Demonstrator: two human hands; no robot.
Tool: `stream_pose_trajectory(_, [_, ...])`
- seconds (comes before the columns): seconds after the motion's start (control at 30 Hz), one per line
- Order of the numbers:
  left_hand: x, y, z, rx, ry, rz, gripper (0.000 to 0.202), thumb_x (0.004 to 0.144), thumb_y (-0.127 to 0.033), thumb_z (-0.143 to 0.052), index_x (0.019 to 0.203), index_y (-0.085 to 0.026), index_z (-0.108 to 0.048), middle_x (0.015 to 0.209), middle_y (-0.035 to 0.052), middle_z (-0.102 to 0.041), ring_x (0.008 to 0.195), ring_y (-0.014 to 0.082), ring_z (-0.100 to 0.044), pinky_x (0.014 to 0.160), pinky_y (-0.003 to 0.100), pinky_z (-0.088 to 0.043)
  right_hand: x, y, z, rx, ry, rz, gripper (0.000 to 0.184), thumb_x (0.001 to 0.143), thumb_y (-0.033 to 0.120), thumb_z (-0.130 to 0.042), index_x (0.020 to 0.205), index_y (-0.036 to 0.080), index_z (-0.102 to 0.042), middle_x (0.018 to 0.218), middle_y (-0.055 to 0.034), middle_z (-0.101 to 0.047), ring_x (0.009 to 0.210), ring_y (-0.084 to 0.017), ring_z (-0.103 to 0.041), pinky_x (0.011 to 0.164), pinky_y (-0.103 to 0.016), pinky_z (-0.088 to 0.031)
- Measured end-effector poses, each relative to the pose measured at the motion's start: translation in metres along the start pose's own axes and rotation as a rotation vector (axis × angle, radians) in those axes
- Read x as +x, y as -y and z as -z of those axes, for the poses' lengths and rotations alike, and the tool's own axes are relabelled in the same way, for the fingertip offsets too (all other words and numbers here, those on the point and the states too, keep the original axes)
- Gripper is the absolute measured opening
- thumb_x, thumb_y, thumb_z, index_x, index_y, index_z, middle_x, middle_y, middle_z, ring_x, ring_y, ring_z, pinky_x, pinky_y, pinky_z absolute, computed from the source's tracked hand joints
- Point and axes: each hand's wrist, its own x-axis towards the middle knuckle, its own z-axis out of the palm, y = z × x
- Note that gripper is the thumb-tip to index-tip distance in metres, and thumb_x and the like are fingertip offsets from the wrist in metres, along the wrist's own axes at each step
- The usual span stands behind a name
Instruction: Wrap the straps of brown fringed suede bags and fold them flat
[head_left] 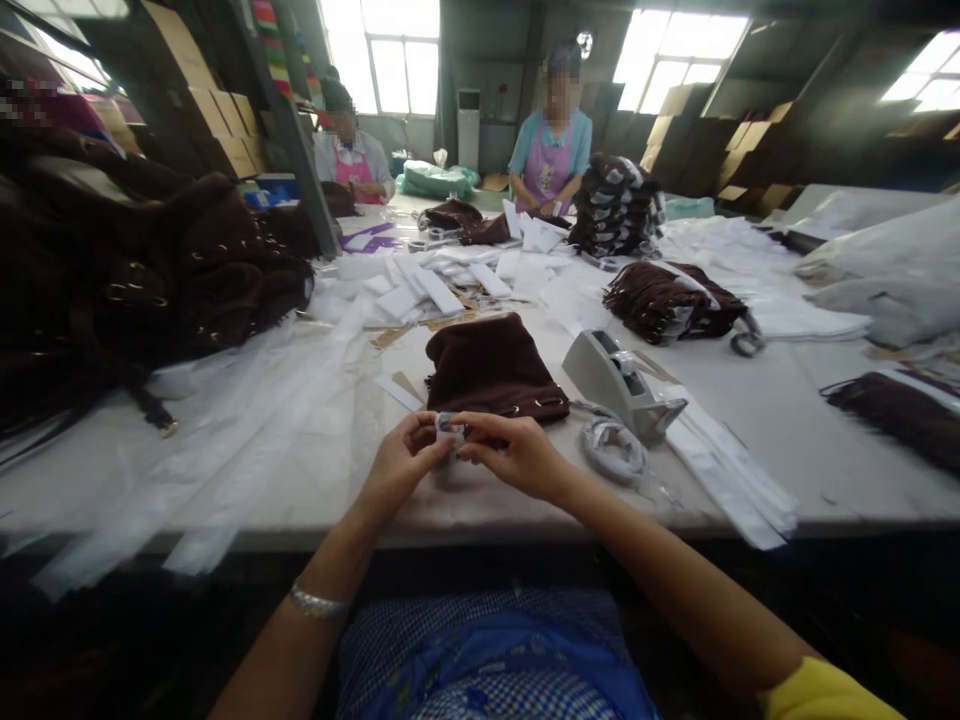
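Observation:
A dark brown bag point(491, 365) with gold eyelets along its near edge lies on the table in front of me. Over that edge, my left hand point(409, 450) pinches a small piece of clear plastic wrap point(448, 428). From the other side my right hand point(517, 452) closes its thumb and fingers on the same piece. What the plastic is wrapped around cannot be made out. To the right of my hands rests a coil wrapped in clear plastic point(613, 450), beside a grey tape dispenser point(619, 385).
Brown bags point(150, 270) are heaped at left. Clear plastic sleeves point(225, 470) spread over the left edge; white strips point(731, 470) lie right. White card pieces point(427, 285) cover the middle. A wrapped bag point(671, 300) sits farther right. Two people point(551, 160) work across the table.

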Motion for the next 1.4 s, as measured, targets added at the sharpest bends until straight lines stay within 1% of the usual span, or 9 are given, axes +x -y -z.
stream_pose_trajectory(0.23, [0.001, -0.001, 0.002, -0.013, 0.005, 0.016, 0.034, 0.078, -0.035, -0.076, 0.102, -0.017, -0.059, 0.096, 0.0064, -0.070, 0.090, 0.0197, -0.066, 0.078, 0.029, -0.051, 0.011, -0.005, -0.002, -0.033, 0.028, -0.065, 0.049, 0.086, 0.027, -0.068, 0.133, 0.029, -0.057, 0.094, 0.0008, -0.076, 0.087, -0.018, -0.071, 0.085, -0.028, -0.051])
stream_pose_trajectory(0.5, [0.002, -0.002, 0.008, -0.068, 0.059, 0.059, 0.034, 0.077, -0.033, -0.078, 0.102, -0.017, -0.061, 0.092, 0.0054, -0.071, 0.086, 0.0189, -0.067, 0.078, 0.029, -0.051, 0.018, -0.010, -0.002, 0.053, 0.128, -0.128, 0.051, 0.087, 0.029, -0.066, 0.137, 0.027, -0.053, 0.084, 0.0016, -0.073, 0.079, -0.016, -0.069, 0.082, -0.028, -0.052])
stream_pose_trajectory(0.7, [0.003, -0.002, 0.013, -0.076, 0.089, 0.074, 0.035, 0.078, -0.035, -0.076, 0.105, -0.018, -0.062, 0.097, 0.0061, -0.072, 0.090, 0.0194, -0.067, 0.080, 0.028, -0.050, 0.019, -0.011, -0.002, 0.041, 0.136, -0.126, 0.051, 0.087, 0.032, -0.066, 0.136, 0.023, -0.054, 0.090, -0.0006, -0.072, 0.081, -0.016, -0.067, 0.082, -0.028, -0.051])
stream_pose_trajectory(0.83, [0.002, -0.003, 0.015, -0.070, 0.097, 0.052, 0.033, 0.085, -0.040, -0.069, 0.107, -0.017, -0.062, 0.101, 0.0071, -0.071, 0.090, 0.0187, -0.066, 0.080, 0.027, -0.050, 0.018, -0.011, -0.002, 0.021, 0.119, -0.105, 0.050, 0.087, 0.031, -0.066, 0.135, 0.023, -0.056, 0.087, 0.0000, -0.071, 0.078, -0.015, -0.065, 0.079, -0.026, -0.051])
stream_pose_trajectory(0.97, [0.000, -0.005, 0.013, -0.015, 0.086, 0.049, 0.035, 0.079, -0.035, -0.075, 0.106, -0.017, -0.062, 0.099, 0.0072, -0.071, 0.093, 0.0208, -0.067, 0.083, 0.030, -0.051, 0.018, -0.011, -0.002, 0.021, 0.107, -0.113, 0.047, 0.086, 0.030, -0.067, 0.131, 0.022, -0.059, 0.089, -0.0013, -0.072, 0.079, -0.016, -0.067, 0.078, -0.026, -0.052])
stream_pose_trajectory(1.13, [-0.002, -0.007, 0.012, 0.000, 0.110, 0.071, 0.034, 0.079, -0.034, -0.076, 0.105, -0.016, -0.063, 0.096, 0.0082, -0.072, 0.092, 0.0218, -0.068, 0.082, 0.032, -0.052, 0.014, -0.010, 0.001, 0.136, 0.180, -0.123, 0.046, 0.088, 0.018, -0.057, 0.133, 0.022, -0.056, 0.091, -0.0008, -0.072, 0.078, -0.014, -0.068, 0.080, -0.028, -0.054])
stream_pose_trajectory(1.2, [-0.003, -0.007, 0.012, 0.005, 0.111, 0.075, 0.033, 0.078, -0.033, -0.076, 0.104, -0.016, -0.063, 0.096, 0.0082, -0.072, 0.092, 0.0219, -0.068, 0.082, 0.032, -0.052, 0.010, -0.009, -0.001, 0.099, 0.168, -0.118, 0.047, 0.088, 0.015, -0.054, 0.134, 0.023, -0.055, 0.091, -0.0008, -0.071, 0.076, -0.014, -0.068, 0.077, -0.026, -0.054])
stream_pose_trajectory(1.3, [-0.003, -0.007, 0.013, 0.024, 0.095, 0.078, 0.033, 0.078, -0.032, -0.077, 0.103, -0.016, -0.064, 0.096, 0.0086, -0.072, 0.092, 0.0223, -0.068, 0.082, 0.031, -0.052, 0.005, -0.007, -0.008, -0.059, 0.117, -0.070, 0.049, 0.088, 0.011, -0.052, 0.135, 0.026, -0.054, 0.088, -0.0011, -0.071, 0.074, -0.014, -0.066, 0.075, -0.025, -0.053])
stream_pose_trajectory(1.4, [-0.004, -0.006, 0.013, 0.057, 0.066, 0.063, 0.032, 0.077, -0.032, -0.077, 0.101, -0.016, -0.064, 0.097, 0.0083, -0.072, 0.092, 0.0217, -0.069, 0.081, 0.030, -0.052, 0.002, -0.007, -0.018, -0.181, 0.044, -0.047, 0.052, 0.088, 0.009, -0.051, 0.137, 0.027, -0.053, 0.099, -0.0043, -0.072, 0.086, -0.018, -0.068, 0.082, -0.030, -0.053])
